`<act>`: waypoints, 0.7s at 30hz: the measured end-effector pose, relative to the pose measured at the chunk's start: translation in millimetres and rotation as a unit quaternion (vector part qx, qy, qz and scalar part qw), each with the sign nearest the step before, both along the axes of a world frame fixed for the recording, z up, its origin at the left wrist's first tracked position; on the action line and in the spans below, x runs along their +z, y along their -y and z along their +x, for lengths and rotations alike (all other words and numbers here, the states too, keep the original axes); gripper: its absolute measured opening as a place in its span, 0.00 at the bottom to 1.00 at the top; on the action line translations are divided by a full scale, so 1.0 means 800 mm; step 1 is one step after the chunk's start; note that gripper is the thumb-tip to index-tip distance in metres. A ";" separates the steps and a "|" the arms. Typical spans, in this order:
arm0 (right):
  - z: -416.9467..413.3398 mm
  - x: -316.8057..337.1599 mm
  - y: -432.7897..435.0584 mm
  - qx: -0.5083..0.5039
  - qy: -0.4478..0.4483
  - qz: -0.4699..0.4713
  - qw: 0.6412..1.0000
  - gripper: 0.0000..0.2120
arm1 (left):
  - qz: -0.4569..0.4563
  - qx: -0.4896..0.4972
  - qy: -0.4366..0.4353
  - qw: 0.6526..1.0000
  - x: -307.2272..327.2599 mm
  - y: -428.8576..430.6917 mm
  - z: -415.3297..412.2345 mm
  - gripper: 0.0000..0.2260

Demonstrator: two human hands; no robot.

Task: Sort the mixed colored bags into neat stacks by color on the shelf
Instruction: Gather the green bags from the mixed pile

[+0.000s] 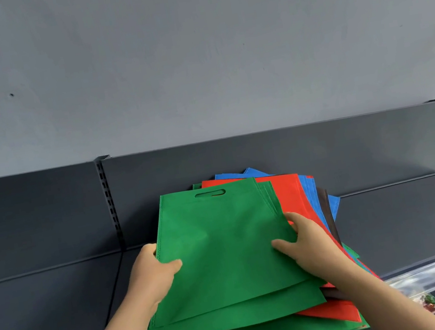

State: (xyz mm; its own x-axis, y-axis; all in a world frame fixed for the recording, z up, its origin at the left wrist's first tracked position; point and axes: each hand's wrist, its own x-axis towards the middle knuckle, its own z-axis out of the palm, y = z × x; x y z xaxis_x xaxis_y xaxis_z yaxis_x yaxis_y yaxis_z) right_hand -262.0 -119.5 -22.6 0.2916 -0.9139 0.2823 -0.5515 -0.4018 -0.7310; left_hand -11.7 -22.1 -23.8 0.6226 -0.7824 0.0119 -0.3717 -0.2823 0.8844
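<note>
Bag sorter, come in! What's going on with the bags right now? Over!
Left hand, right hand both grip top green bag by its sides. Red bag, blue bag mixed underneath. Nothing blocking.

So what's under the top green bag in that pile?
Directly under the top green bag lies a second green bag; a red bag, blue bag and brown bag show at its right. The pile's middle and bag count are covered.

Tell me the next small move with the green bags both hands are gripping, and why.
Probably lift the green bags clear and set them on the shelf to the left. The left hand and right hand grip their edges, while red bags and blue bags lie mixed beneath.
</note>
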 end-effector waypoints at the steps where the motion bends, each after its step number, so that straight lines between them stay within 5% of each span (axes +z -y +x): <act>1: 0.003 0.000 0.000 0.004 0.007 -0.008 1.000 0.28 | -0.015 -0.001 -0.009 1.000 0.000 -0.001 0.001 0.19; 12: 0.052 0.027 -0.028 0.022 0.068 -0.065 0.995 0.25 | -0.096 -0.036 -0.015 0.995 0.019 -0.050 0.047 0.32; 21: 0.189 0.023 -0.087 0.069 0.092 -0.046 0.992 0.27 | -0.103 0.007 -0.041 0.994 0.030 -0.151 0.158 0.27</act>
